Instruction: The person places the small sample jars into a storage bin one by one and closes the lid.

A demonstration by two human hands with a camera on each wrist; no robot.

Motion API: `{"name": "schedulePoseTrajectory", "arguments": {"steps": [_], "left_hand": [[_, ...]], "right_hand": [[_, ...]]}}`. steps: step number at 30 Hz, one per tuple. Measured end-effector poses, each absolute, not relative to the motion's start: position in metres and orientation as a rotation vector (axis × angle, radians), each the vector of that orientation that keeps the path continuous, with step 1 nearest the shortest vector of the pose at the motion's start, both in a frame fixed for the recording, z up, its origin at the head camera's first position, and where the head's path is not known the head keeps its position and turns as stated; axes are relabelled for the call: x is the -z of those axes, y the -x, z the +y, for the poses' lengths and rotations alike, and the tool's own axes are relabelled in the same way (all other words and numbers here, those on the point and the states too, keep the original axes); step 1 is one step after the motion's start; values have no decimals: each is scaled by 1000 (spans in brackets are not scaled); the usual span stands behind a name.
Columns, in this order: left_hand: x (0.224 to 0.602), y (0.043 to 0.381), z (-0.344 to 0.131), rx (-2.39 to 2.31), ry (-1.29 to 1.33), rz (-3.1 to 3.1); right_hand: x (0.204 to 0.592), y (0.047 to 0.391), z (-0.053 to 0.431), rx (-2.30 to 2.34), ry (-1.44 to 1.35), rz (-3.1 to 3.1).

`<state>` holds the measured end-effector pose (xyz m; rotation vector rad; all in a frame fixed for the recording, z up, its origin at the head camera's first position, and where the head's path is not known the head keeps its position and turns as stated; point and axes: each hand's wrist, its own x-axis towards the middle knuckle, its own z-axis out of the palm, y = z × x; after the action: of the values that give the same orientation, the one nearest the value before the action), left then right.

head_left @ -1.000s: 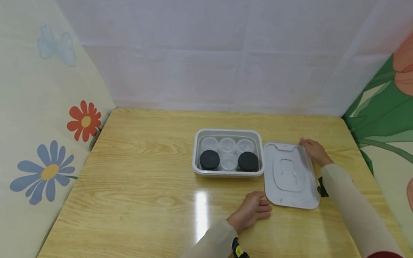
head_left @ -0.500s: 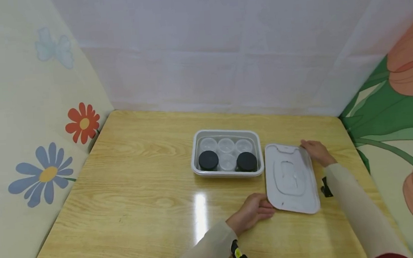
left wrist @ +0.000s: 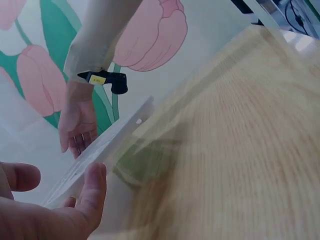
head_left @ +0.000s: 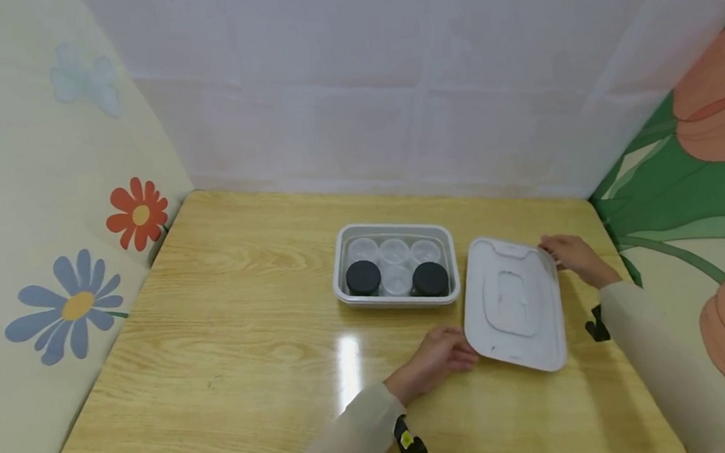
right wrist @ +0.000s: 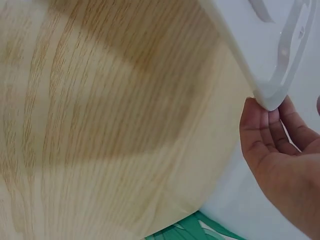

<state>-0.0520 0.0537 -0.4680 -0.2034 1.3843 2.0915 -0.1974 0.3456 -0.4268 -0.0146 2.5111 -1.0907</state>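
Observation:
A white plastic lid (head_left: pixel 512 304) is tilted and raised off the table, to the right of a white tub (head_left: pixel 340 270). Its near left corner rests in my left hand (head_left: pixel 436 358), and in the left wrist view the lid (left wrist: pixel 107 142) runs between the thumb and the fingers (left wrist: pixel 94 187). My right hand (head_left: pixel 573 257) holds the far right corner; in the right wrist view its fingers (right wrist: pixel 257 127) curl up around that corner. Inside the tub stand two jars with black lids (head_left: pixel 363 278) and several clear round containers (head_left: pixel 394 251).
The tub stands on a wood-grain table (head_left: pixel 236 319), with a white cloth backdrop (head_left: pixel 329 116) behind it. Flower-printed panels (head_left: pixel 717 244) border both sides. A black wrist strap (head_left: pixel 411 448) with a yellow mark sits on the left sleeve.
The lid has come up off the table and tilted, its far end rising with my right hand. My left hand has moved in onto its near corner. The tub stays put.

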Motion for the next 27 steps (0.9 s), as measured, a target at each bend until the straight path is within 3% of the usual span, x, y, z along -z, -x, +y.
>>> {"name": "schedulePoseTrajectory", "arguments": {"steps": [13,27], "left_hand": [[449,62,23,-2128,33,1542],[436,72,-23,-2197,29,1601]], "right_hand": [[398,188,340,1125,73,2535],[390,172,322,1324,96,2437]]}}
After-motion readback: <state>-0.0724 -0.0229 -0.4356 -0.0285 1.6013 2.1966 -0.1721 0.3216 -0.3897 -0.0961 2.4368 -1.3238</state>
